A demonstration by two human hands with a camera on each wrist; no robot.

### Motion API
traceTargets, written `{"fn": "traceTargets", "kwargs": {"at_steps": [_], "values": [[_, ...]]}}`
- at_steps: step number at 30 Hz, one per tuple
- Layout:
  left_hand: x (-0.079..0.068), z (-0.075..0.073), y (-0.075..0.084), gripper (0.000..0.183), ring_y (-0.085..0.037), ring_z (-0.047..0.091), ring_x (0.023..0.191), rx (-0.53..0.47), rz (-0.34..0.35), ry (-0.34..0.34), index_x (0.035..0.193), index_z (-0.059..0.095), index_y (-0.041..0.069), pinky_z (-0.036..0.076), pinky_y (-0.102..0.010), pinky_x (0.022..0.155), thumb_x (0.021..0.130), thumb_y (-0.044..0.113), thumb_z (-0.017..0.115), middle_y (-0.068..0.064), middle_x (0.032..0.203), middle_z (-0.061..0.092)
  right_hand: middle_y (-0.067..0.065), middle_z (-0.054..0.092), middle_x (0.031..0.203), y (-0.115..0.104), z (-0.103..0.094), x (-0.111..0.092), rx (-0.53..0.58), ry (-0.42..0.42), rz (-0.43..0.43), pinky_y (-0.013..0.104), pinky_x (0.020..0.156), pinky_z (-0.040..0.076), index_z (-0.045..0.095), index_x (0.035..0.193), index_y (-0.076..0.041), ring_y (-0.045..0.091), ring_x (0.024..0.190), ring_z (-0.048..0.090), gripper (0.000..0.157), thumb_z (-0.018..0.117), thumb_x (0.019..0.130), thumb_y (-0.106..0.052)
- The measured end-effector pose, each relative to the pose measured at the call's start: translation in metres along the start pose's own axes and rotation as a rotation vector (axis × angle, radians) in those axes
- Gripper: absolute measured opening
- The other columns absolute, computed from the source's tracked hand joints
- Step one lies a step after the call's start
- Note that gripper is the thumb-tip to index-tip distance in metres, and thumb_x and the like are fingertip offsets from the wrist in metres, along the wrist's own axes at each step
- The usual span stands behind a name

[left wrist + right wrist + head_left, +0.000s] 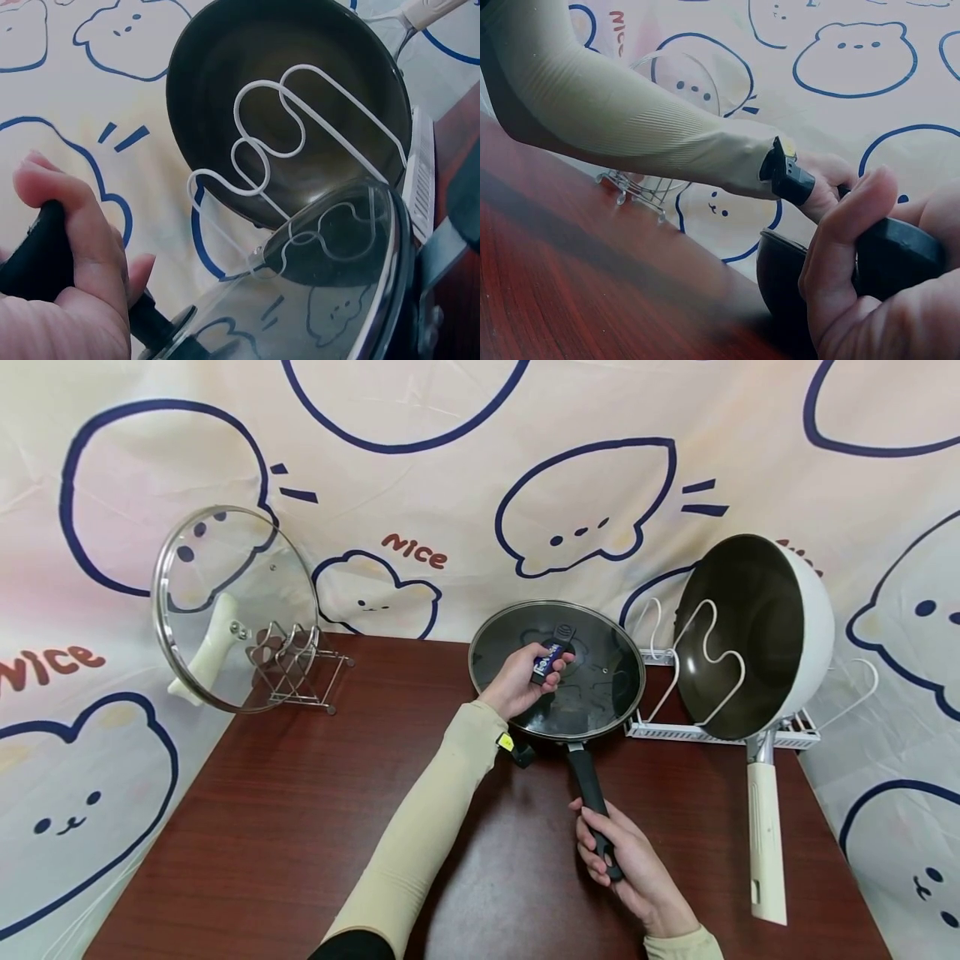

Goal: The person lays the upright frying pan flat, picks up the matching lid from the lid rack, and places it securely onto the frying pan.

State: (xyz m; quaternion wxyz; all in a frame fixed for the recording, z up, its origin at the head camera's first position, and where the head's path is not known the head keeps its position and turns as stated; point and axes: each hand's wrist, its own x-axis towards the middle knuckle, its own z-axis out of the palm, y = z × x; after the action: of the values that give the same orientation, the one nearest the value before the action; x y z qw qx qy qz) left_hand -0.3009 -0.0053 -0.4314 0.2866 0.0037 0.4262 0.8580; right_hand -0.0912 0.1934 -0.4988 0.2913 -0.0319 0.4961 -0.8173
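Note:
A black frying pan with a long dark handle [588,781] is at the table's middle back, a glass lid [592,697] sitting over it. My left hand [522,679] grips the lid's black knob, which carries a blue label. In the left wrist view, the fingers of the left hand [82,255] curl round that knob, close over the glass lid [337,300]. Lower down, my right hand [626,864] holds the end of the pan handle. The right wrist view shows the right hand [847,262] wrapped round the black handle [900,255].
On the right, a white pan [813,627] with a dark inside and cream handle leans in a white wire rack [708,731]. At the back left, another glass lid [225,547] with a cream handle stands in a metal rack [318,681]. A patterned cloth [450,518] hangs behind the table.

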Motion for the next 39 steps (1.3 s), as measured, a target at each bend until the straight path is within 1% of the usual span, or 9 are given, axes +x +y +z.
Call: {"fn": "traceTargets", "kwargs": {"at_steps": [6,14,20,26,30,34,39], "values": [[-0.0011,0.0007,-0.0008,0.034,-0.008,0.044,0.057,-0.013,0.003,0.011,0.126,0.054,-0.002,0.038,-0.017,0.051,0.107,0.017,0.033,-0.001,0.085,0.052,-0.008,0.049,0.078,-0.0008,0.0005,-0.0001,-0.006,-0.002,0.0,0.014,0.045,0.042,0.046,0.129,-0.012,0.004,0.054,0.041,0.022,0.042,0.113,-0.026],[0.0001,-0.0012,-0.0002,0.034,-0.008,0.044,0.058,0.017,0.016,-0.009,0.125,0.055,-0.002,0.04,-0.017,0.052,0.107,0.017,0.033,-0.001,0.085,0.052,-0.008,0.049,0.078,-0.0016,0.001,0.0006,-0.005,0.004,-0.004,0.014,0.045,0.042,0.047,0.129,-0.013,0.006,0.055,0.037,0.022,0.043,0.113,-0.026],[0.0003,-0.0021,-0.0015,0.035,-0.008,0.045,0.059,0.018,0.015,0.005,0.125,0.056,-0.002,0.04,-0.017,0.052,0.108,0.018,0.034,-0.001,0.085,0.053,-0.008,0.049,0.079,-0.0012,0.0008,0.0003,0.002,-0.005,-0.006,0.014,0.045,0.042,0.046,0.13,-0.012,0.004,0.055,0.041,0.022,0.042,0.113,-0.025],[-0.0002,-0.0007,-0.002,0.036,-0.008,0.047,0.062,0.018,0.015,0.029,0.129,0.055,-0.003,0.042,-0.017,0.054,0.109,0.019,0.034,-0.002,0.088,0.054,-0.008,0.049,0.079,-0.0008,0.0006,-0.0002,-0.006,0.0,-0.004,0.014,0.045,0.042,0.046,0.13,-0.012,0.006,0.055,0.039,0.023,0.042,0.113,-0.026],[-0.0009,0.0007,-0.0008,0.039,-0.01,0.05,0.064,0.043,0.018,0.045,0.135,0.051,-0.006,0.046,-0.017,0.056,0.109,0.019,0.036,-0.004,0.09,0.056,-0.008,0.049,0.079,-0.0008,0.0002,-0.0004,-0.009,0.001,-0.007,0.014,0.045,0.042,0.046,0.13,-0.012,0.005,0.055,0.041,0.023,0.042,0.113,-0.026],[-0.0019,-0.0005,0.0004,0.042,-0.014,0.053,0.065,0.078,0.028,0.051,0.139,0.048,-0.008,0.05,-0.02,0.058,0.11,0.019,0.037,-0.009,0.094,0.06,-0.008,0.049,0.078,-0.0009,0.0004,-0.0007,-0.012,0.005,-0.011,0.015,0.045,0.042,0.046,0.13,-0.012,0.004,0.054,0.042,0.022,0.043,0.113,-0.026],[-0.0065,-0.0045,0.0011,0.039,-0.017,0.06,0.067,0.154,0.053,0.061,0.138,0.049,-0.006,0.057,-0.022,0.064,0.111,0.02,0.038,-0.014,0.102,0.065,-0.008,0.049,0.078,-0.0003,0.0015,-0.0005,-0.017,0.013,-0.011,0.015,0.045,0.041,0.047,0.129,-0.012,0.003,0.054,0.044,0.023,0.044,0.113,-0.026]]}}
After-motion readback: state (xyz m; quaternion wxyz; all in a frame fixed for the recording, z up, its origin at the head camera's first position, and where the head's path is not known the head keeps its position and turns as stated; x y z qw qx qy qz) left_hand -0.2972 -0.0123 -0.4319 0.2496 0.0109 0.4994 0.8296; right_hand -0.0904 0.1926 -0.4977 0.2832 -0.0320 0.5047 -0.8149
